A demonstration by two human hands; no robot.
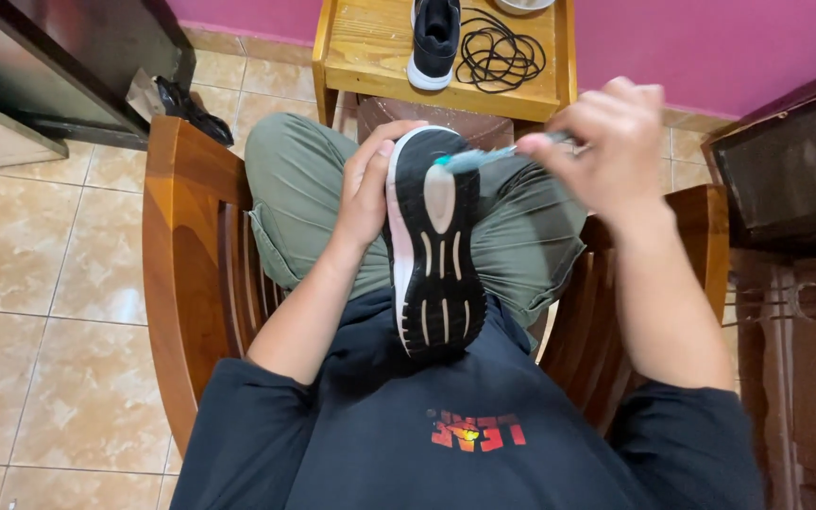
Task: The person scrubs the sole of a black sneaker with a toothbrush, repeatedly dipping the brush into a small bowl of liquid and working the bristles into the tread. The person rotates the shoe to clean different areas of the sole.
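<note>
Both hands are ours: left hand [367,194] clasps the upturned black shoe [434,247] on our lap, sole facing us; right hand [608,142] pinches a toothbrush [484,158], bristles at the toe. Around us we list a wooden chair [177,274], yellow stool [370,57], second shoe [434,38], loose laces [500,52]. Risk, we judge: hard scrubbing could twist the shoe out of our one-handed hold.

The left hand [365,194] lies with the palm turned inward and its fingers [391,142] curled over an edge at their tips, the bare forearm running back and down toward the torso. The right hand [611,142] is raised a little higher, its fingers bunched in a tight pinch, wrist bent, forearm angling down to the right shoulder.
</note>
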